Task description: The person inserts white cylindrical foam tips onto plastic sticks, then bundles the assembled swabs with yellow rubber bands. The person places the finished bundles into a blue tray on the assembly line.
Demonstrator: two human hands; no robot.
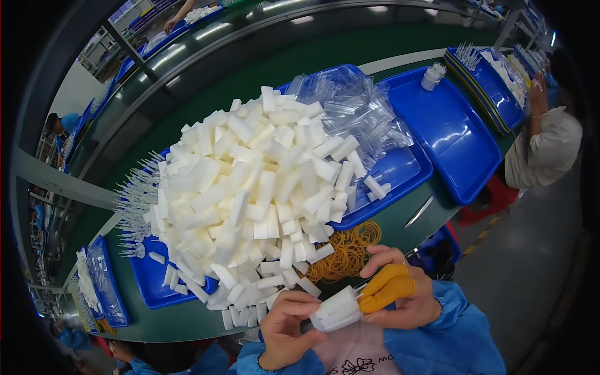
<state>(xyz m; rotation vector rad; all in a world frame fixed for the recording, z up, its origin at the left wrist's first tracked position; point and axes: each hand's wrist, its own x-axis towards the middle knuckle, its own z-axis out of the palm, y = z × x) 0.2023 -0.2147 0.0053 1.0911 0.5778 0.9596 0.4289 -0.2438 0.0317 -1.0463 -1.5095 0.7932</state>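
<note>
Close in front of me, both hands hold a bundle of white foam pieces (338, 310). My left hand (290, 328) closes its fingers and thumb round the bundle's left end. Yellow-orange finger covers show on my right hand (400, 294), which grips the other end, where thin pale rods stick out. Its palm hides part of those rods. Just beyond the bundle lies a heap of orange rubber bands (344, 250). A large mound of white foam blocks (250, 181) rises to the left, spilling over its blue tray towards the table's near edge.
Clear plastic sleeves (350, 106) fill part of a blue tray (400, 169). Further right, another blue tray (456, 144) bears a small white bundle (433, 76). Many thin white rods (137, 200) stand left of the mound. A knife-like metal strip (419, 211) lies near the right edge; a co-worker (544, 147) sits beyond.
</note>
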